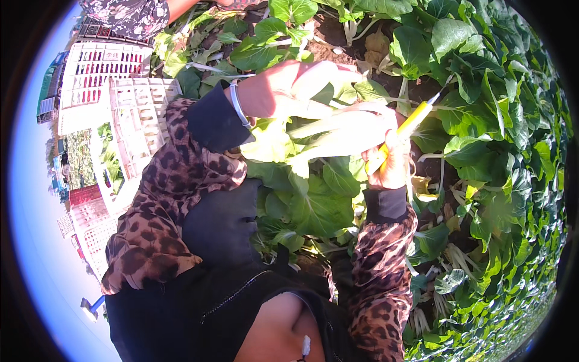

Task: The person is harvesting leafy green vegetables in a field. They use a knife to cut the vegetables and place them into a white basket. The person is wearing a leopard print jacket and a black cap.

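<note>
My right hand (391,163) is closed around the yellow handle of a small knife (414,120); its thin blade points up and to the right. The same hand is at the white base of a leafy green vegetable head (346,135), whose pale stalks stretch left in bright sun. My left hand (294,86), with a silver bangle at the wrist, is above the stalks, its fingers extended; glare hides whether it touches them. Large green leaves (316,203) lie below the head, near my body.
White plastic crates (140,117) stand at the left, one beside green leaves. Another person's floral sleeve (131,18) and arm reach in at the top left. Dense leafy plants (479,126) fill the right side, with brown soil (328,34) and loose leaves between.
</note>
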Motion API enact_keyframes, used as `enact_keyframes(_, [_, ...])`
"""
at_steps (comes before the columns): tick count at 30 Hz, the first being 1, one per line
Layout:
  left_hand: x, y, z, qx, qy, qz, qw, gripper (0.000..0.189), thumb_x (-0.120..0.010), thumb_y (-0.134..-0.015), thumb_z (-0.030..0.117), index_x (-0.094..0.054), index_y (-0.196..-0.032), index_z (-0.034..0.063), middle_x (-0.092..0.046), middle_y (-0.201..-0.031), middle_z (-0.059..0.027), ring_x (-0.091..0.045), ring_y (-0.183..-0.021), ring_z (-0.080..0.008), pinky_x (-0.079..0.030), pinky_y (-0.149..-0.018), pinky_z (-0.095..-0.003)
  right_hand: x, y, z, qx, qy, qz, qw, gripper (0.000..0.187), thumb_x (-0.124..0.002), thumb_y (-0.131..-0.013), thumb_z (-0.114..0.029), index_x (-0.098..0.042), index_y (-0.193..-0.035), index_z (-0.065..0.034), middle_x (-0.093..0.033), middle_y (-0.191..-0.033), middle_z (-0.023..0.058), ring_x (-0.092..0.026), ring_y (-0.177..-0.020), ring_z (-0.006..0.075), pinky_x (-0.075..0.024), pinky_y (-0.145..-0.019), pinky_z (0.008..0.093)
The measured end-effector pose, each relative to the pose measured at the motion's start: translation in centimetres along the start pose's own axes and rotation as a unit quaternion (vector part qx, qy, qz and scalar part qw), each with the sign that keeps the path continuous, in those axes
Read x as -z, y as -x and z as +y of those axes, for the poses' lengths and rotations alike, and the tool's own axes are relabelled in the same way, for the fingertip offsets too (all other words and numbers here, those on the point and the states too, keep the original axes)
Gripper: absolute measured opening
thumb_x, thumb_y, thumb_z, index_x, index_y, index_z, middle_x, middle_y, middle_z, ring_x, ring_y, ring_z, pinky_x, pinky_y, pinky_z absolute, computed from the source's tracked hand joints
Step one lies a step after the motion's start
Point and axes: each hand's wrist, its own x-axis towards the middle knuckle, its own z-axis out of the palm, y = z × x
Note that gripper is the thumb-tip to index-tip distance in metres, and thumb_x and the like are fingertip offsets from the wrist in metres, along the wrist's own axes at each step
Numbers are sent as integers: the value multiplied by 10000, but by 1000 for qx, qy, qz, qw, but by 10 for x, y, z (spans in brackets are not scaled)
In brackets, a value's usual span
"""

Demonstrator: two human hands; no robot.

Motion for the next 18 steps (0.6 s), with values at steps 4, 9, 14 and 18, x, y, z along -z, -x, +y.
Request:
enact_keyframes(4, [-15,-15,-68,130,359,-80,921,666,-634,-769,131,-289,-1330,27,-480,-1218,-130,-475,-1095,-177,-385,-942,-319,-4,-25,7,-29,129,-39,990,194,-606,-792,-40,-501,-951,0,-582,-657,82,-549,-424,134,-443,-348,226])
enact_keyframes(9, [61,-33,-61,-1,-165,48,985,849,-675,-751,205,-149,-1396,44,-436,-1289,-172,-492,-1125,-233,-389,-952,-345,32,-98,24,-59,520,-33,851,296,-644,-806,-204,-537,-969,18,-602,-661,118,-604,-498,195,-478,-423,287])
enact_keyframes(14, [128,-38,-61,359,-564,138,731,865,-632,-701,130,-128,-1404,115,-634,-847,-190,-615,-792,-340,-484,-724,-411,33,-198,102,9,785,-68,615,396,-581,-821,-299,-508,-1049,16,-606,-579,127,-618,-495,222,-497,-547,327])
enact_keyframes(18, [140,-6,-77,281,-625,163,710,931,-691,-626,176,-171,-1399,170,-630,-848,-197,-610,-790,-348,-481,-727,-427,4,-251,137,-118,752,-108,639,501,-524,-835,-354,-467,-1142,38,-639,-667,135,-647,-617,243,-502,-677,340])
